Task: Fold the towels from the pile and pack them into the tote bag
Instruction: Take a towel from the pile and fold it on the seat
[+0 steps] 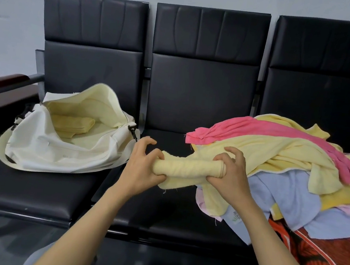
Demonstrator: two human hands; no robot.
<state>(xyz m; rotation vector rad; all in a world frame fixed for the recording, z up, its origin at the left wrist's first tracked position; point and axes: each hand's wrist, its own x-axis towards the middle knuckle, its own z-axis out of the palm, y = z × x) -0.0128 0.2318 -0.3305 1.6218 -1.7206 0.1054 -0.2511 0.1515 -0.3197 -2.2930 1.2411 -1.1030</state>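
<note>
I should keep the roll tight and even. The tote bag (47, 150) sits open, left of my left hand (144, 162). That hand and my right hand (230, 171) each grip one end of the rolled yellow towel (187, 166) between them. The pile (287, 149) lies just right of my right hand.

Waiting rm, linked black padded seats (202, 96), bare wall (14, 5)

- A cream tote bag (37, 145) lies open on the black surface (32, 192), a folded yellow towel (72, 124) inside.
- Right of the tote bag, left grip (144, 163) and right grip (229, 171) hold the ends of a rolled yellow towel (187, 166).
- Farther right of the tote bag lies the towel pile (286, 158).
</note>
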